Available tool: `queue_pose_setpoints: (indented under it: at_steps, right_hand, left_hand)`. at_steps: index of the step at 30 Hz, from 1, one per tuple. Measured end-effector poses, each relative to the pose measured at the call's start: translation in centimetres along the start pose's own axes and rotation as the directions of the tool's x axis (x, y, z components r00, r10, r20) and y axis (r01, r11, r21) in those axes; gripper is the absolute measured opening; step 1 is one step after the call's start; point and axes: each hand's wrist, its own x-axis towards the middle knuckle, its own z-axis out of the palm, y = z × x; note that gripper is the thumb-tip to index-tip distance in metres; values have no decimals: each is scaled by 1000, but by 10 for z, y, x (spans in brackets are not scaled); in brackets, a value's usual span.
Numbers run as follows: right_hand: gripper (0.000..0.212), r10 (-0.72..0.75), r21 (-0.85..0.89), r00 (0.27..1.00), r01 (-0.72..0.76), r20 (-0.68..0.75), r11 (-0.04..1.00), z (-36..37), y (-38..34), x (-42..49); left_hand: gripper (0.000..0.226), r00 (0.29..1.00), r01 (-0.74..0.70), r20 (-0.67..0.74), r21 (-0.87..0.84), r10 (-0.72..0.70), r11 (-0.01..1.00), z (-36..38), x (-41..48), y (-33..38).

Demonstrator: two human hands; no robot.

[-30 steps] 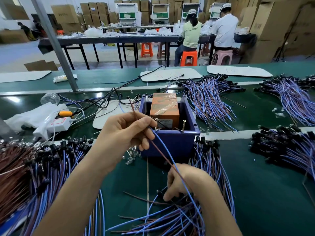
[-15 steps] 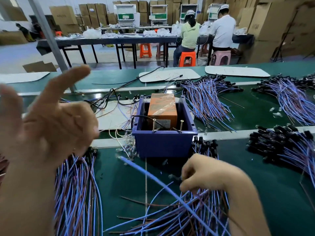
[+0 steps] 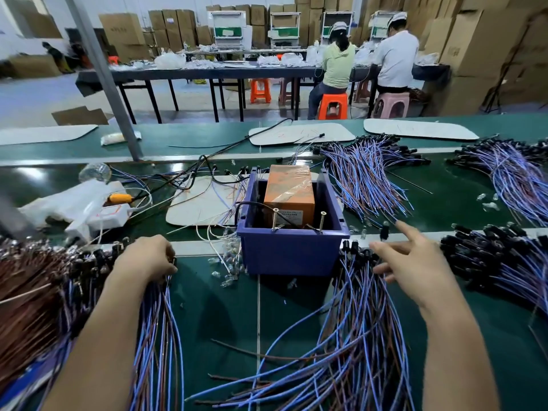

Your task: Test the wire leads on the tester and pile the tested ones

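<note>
Reaching right hand: fingers straight and spread, holding nothing, with the index finger aimed up and left. It is above the black ends of the near right pile, and I cannot tell whether it touches them.
Left hand: fingers curled down onto the black-capped ends at the inner edge of the left pile. The fingertips are hidden, so I cannot tell whether it pinches a lead or only rests there.
Tester: a dark blue plastic bin stands between the two hands and a little beyond them. It holds an orange box wrapped in clear tape, and two upright screws stand apart at its front wall.
Left pile: blue and brown wire leads with black caps, spreading off the picture's left edge. Its inner strands run straight down from the left hand.
Near right pile: the same kind of leads, fanning from the bin's right front corner to the bottom edge.
Far right pile: just beside the right wrist, running off the right edge.
Rear pile: behind the bin, to its right.
Open room: a bare strip of green belt surface lies in front of the bin, between the left pile and the near right pile. A few stray leads cross its lower part.
Rail edge: a pale metal rail crosses the belt sideways between the left hand and the bin.
Bin's left front corner: small clear bulbs lie loose just beside it.
</note>
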Motion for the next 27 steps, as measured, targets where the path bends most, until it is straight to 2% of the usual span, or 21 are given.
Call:
queue_pose_setpoints:
  at_steps: [4, 11, 15, 18, 20, 21, 23, 25, 27]
  right_hand:
    - [58, -16, 8, 1000, 16, 27, 1000, 5, -3, 0]
    - [35, -21, 44, 996, 17, 90, 999, 9, -2, 0]
    - [15, 26, 29, 982, -32, 188, 999, 8, -3, -1]
    - [14, 43, 28, 925, -58, 377, 998, 10, -9, -9]
    - [20, 33, 66, 861, -77, 508, 995, 14, -19, -17]
    - [25, 23, 95, 825, -92, 565, 991, 17, -25, -22]
    - [37, -1, 150, 742, -135, 670, 979, 23, -39, -31]
    - [50, -52, 217, 632, -186, 773, 958, 31, -50, -41]
    - [61, -138, 300, 535, -229, 834, 926, 40, -60, -50]
  left_hand:
    - [14, 999, 39, -23, -56, -41, 998, 4, 1, 4]
    - [22, 1000, 19, 6, -52, -19, 998, 4, 0, 4]
    - [23, 995, -89, -50, -121, 84, 989, -15, -13, 9]
    - [24, 972, -225, -143, -309, 188, 924, -34, -34, 22]
    - [28, 925, -370, -263, -450, 275, 813, -47, -54, 36]
    - [31, 883, -461, -347, -514, 317, 723, -53, -65, 44]
    - [32, 759, -651, -534, -612, 373, 450, -61, -91, 63]
    - [27, 612, -774, -677, -619, 408, 133, -65, -116, 81]
    - [27, 471, -824, -740, -563, 481, -59, -62, -134, 95]
